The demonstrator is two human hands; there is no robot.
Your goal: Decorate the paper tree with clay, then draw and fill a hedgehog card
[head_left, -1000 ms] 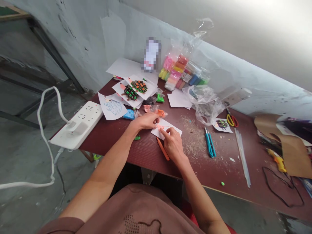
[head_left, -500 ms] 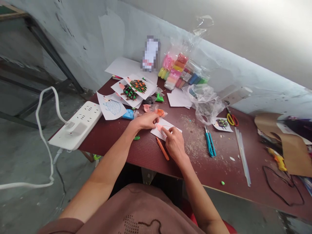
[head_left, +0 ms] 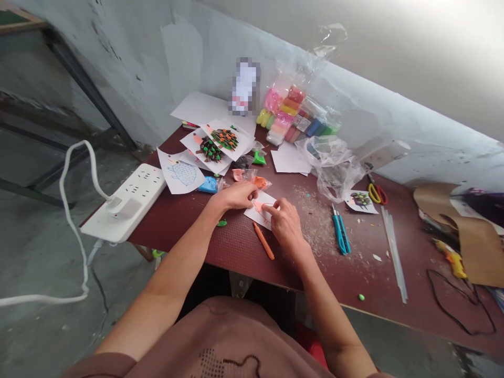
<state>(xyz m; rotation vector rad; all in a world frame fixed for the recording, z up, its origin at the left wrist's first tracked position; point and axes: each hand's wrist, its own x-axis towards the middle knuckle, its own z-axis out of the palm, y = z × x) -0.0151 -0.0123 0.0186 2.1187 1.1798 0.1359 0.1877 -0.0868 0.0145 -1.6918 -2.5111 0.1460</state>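
Note:
A small white card (head_left: 268, 198) with a drawn outline lies on the table in front of me. Flattened pink clay (head_left: 259, 206) covers part of the drawing. My left hand (head_left: 241, 196) is at the card's upper left edge, fingers curled down and gripping it there. From the right, my right hand (head_left: 286, 223) reaches over the card. Its index finger stretches out to touch the clay, while the other fingers are bent and hold nothing visible. An orange pen-shaped tool (head_left: 263, 241) lies just below the card. A piece of green clay (head_left: 222, 223) sits under my left wrist.
Hedgehog pictures (head_left: 225, 139) and opened clay packets (head_left: 260, 182) lie beyond my hands. Clay bags (head_left: 287, 118) lean by the wall. A power strip (head_left: 124, 202) stands left; a teal cutter (head_left: 340, 231), scissors (head_left: 377, 193), glue sticks (head_left: 394, 254) and a yellow glue gun (head_left: 452, 260) lie right.
My right hand has shifted slightly right, its index finger drawn back across the pink clay, uncovering more of it. My left hand stays at the card's edge.

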